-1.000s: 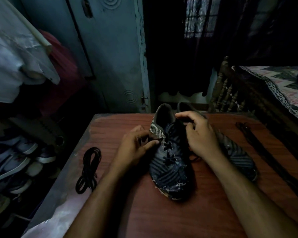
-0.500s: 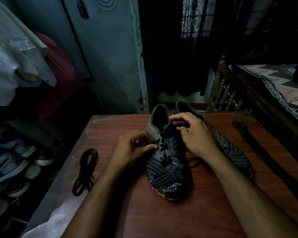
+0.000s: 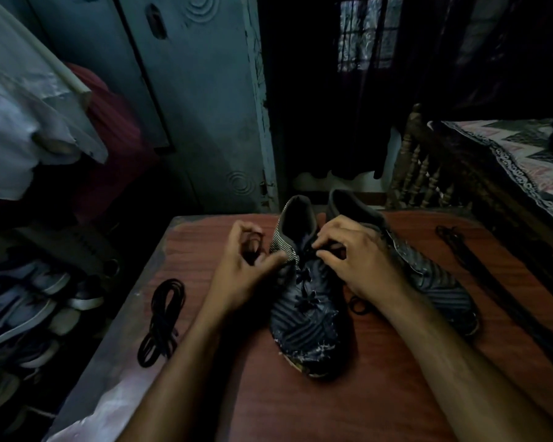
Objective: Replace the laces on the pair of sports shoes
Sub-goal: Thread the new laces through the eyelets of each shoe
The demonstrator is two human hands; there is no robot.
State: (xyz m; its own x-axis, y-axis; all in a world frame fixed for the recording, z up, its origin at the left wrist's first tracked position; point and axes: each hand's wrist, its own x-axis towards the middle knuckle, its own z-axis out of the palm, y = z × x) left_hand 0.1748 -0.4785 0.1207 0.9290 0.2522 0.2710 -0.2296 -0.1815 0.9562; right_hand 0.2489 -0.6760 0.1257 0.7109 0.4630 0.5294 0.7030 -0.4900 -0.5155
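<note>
Two dark striped sports shoes stand on a reddish wooden table (image 3: 348, 409). The left shoe (image 3: 307, 317) points toward me, laced with a dark lace. Partly behind my right hand lies the right shoe (image 3: 438, 282). My left hand (image 3: 246, 272) is beside the left shoe's collar, fingers pinched on a dark lace end that loops above the thumb. My right hand (image 3: 358, 260) rests over the top eyelets, fingertips pinching the lace there. A coiled black lace (image 3: 163, 320) lies at the table's left. Another dark lace (image 3: 479, 269) stretches along the right edge.
A grey door (image 3: 189, 106) stands behind the table. Several shoes (image 3: 23, 301) fill a rack at the left, with clothes hanging above. A wooden bed frame (image 3: 428, 173) with a patterned cover is at the right. A loose loop of lace (image 3: 359, 306) lies between the shoes.
My left hand has lifted away from the shoe's side, pulling a lace end up and to the left. My right hand has slid down onto the top eyelets.
</note>
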